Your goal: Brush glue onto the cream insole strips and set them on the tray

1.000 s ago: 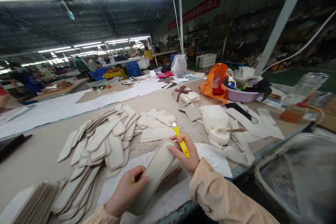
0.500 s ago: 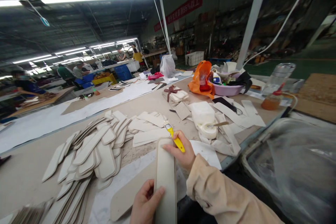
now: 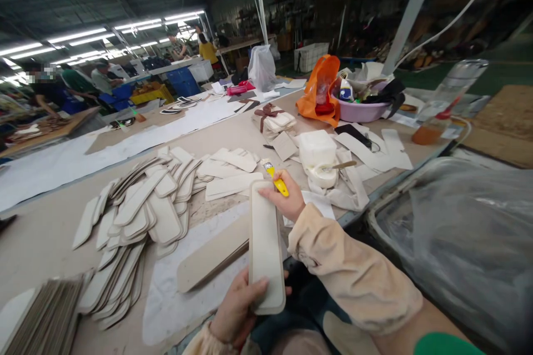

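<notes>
A long cream panel with rounded corners (image 3: 265,249) is held upright in front of me. My left hand (image 3: 241,302) grips its lower end, thumb on the face and fingers behind. At the upper end, my right hand (image 3: 287,197) presses its thumb on the panel and also holds a yellow-handled brush (image 3: 280,182), bristles pointing away. Beneath and left of the panel lies a small stack of beige strips (image 3: 212,258) on a white sheet (image 3: 166,299). Farther left, a heap of similar cream panels (image 3: 145,205) spreads over the table.
Beyond my right hand stand a white plastic container (image 3: 317,150) and cloth scraps. An orange bag (image 3: 320,94), a purple basin (image 3: 362,110) and a bottle of amber liquid (image 3: 431,130) line the far right. A plastic-lined bin (image 3: 449,233) is at my right. Co-workers are in the background.
The camera view has tilted down, so the table sits higher in the picture. The panel's lower end has come into view, with both hands still on it and the brush still in my right hand.
</notes>
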`<act>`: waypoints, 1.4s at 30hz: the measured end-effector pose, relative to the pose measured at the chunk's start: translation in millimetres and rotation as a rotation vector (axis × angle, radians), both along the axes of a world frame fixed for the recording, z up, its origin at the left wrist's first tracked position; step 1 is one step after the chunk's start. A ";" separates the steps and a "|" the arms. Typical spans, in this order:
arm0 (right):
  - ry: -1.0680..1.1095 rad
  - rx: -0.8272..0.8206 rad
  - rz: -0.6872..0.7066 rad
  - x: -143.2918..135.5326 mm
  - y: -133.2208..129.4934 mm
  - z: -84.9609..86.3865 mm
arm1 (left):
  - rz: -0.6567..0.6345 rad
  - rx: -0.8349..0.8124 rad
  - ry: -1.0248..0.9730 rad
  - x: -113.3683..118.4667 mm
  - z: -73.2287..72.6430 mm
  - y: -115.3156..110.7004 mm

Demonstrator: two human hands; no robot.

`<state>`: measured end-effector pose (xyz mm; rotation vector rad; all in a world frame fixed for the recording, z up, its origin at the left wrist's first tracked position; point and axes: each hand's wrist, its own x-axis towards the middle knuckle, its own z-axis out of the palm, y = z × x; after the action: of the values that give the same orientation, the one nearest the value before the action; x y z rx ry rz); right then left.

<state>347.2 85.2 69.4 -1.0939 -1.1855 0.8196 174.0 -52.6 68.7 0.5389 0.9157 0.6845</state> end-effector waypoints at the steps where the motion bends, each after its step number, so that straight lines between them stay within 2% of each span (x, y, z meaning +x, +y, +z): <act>1: -0.010 -0.002 -0.011 0.5 0.8 -1.6 | -0.003 0.026 0.011 -0.1 -1.1 -2.3; 7: -0.019 -0.014 -0.017 1.1 2.2 -5.1 | -0.021 0.027 0.004 -2.9 -6.3 -6.8; 16: -0.026 0.005 0.004 2.0 -2.8 1.3 | -0.041 -0.014 -0.033 -7.5 -9.9 -8.6; 24: -0.054 0.048 0.008 0.0 -5.9 2.7 | -0.063 -0.025 -0.035 -13.0 -19.9 -7.8; 31: -0.048 0.043 0.010 -0.9 -5.3 0.5 | -0.050 -0.047 -0.054 -12.7 -18.2 -9.4; 38: -0.021 0.031 0.024 -1.2 -6.0 0.5 | -0.017 -0.058 -0.061 -14.1 -24.0 -12.8; 42: 0.007 0.008 0.049 -0.9 -6.8 1.9 | -0.037 -0.041 -0.054 -13.9 -18.0 -13.4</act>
<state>346.2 78.4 71.2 -1.0579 -1.2131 0.8550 160.1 -66.0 50.8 0.4975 0.8654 0.6423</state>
